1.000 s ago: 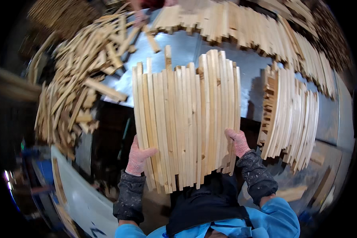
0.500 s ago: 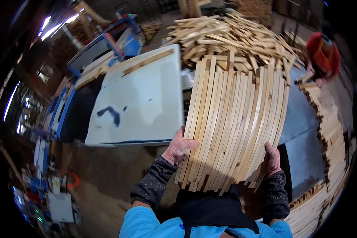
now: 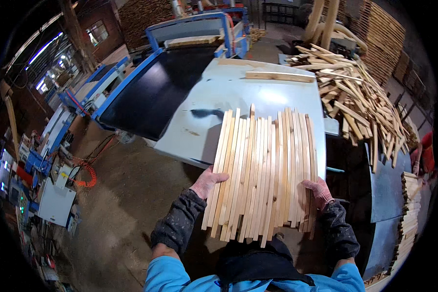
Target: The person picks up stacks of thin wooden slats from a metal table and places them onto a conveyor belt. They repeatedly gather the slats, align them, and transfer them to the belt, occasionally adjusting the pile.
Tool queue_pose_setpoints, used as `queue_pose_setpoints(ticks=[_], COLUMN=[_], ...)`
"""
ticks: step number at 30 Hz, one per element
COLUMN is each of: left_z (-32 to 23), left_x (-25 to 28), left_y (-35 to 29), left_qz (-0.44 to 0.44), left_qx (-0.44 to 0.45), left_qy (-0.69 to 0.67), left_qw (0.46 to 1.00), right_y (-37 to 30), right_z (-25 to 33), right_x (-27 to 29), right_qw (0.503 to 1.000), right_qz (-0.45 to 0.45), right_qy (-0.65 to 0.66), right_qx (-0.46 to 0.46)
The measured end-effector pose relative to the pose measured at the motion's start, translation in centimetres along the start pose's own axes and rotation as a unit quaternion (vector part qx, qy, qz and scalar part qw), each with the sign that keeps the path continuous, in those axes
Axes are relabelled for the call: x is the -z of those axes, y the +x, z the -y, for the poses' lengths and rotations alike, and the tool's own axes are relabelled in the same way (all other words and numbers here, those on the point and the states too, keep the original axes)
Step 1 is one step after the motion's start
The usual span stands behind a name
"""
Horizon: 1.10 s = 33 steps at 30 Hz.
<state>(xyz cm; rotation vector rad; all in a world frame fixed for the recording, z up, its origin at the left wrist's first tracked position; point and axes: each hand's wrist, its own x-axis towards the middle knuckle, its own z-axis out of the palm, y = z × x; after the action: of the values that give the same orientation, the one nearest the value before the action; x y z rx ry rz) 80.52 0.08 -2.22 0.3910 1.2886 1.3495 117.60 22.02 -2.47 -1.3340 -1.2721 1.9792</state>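
Between my two gloved hands I hold a wide bundle of narrow wooden strips (image 3: 263,170), laid side by side with uneven ends. My left hand (image 3: 209,183) grips the bundle's left edge, its thumb lying over the top. At the right edge my right hand (image 3: 319,191) presses inward, thumb on top as well; the fingers beneath are hidden. The far ends of the strips overlap the near part of a pale table (image 3: 282,104) with dark patches. One separate wooden board (image 3: 280,77) lies across that table's far side.
A blue-framed machine with a black belt (image 3: 153,92) adjoins the pale table. To the right is a heap of loose wood pieces (image 3: 355,97), beside a grey metal surface (image 3: 389,194) and stacked strips (image 3: 408,219). A person in red (image 3: 426,151) is at the right edge. A control cabinet (image 3: 56,202) stands left.
My view has swung left, so the table and machine sit more centrally and the wood heap farther right. The bundle, still in both hands, now overlaps the pale table in view.
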Motion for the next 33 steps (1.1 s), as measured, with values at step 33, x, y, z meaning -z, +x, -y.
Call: queue_pose_setpoints(ticks=[33], left_z=[-33.3], left_x=[51.1], left_y=[22.5], left_qz=[-0.252], left_qx=[0.022], left_qy=[0.640], left_qw=[0.725], right_y=[34.0], right_z=[6.5], right_x=[-55.6], right_qw=[0.996], right_qz=[0.074], right_qy=[0.030], right_qx=[0.041])
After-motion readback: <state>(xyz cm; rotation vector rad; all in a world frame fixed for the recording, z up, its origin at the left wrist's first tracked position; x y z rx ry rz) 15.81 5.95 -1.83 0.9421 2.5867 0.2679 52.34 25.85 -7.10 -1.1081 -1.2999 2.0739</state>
